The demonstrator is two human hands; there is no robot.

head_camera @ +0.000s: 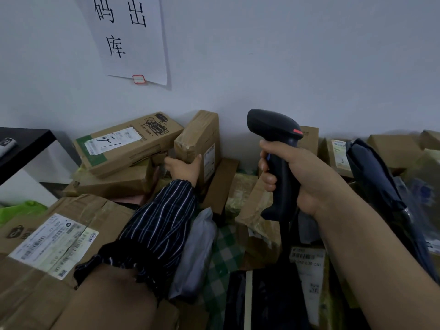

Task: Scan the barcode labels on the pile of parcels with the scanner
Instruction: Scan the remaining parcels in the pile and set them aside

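Note:
My right hand (297, 172) grips the handle of a black barcode scanner (276, 148), held upright above the pile with its head turned toward the wall. My left hand (184, 169), in a striped sleeve, holds the lower end of a brown cardboard parcel (200, 141) that stands tilted against the wall; a white label shows on its right side. To its left a long flat box (128, 144) with a white barcode label lies tilted on other boxes. A large carton (47, 246) with barcode labels sits at the near left.
Parcels cover the floor along the wall: a grey plastic bag (197, 253), a labelled black bag (307, 270), a dark blue bag (376, 177), more cartons at the right (390, 151). A black table (21, 144) stands at the left. A paper sign (128, 39) hangs on the wall.

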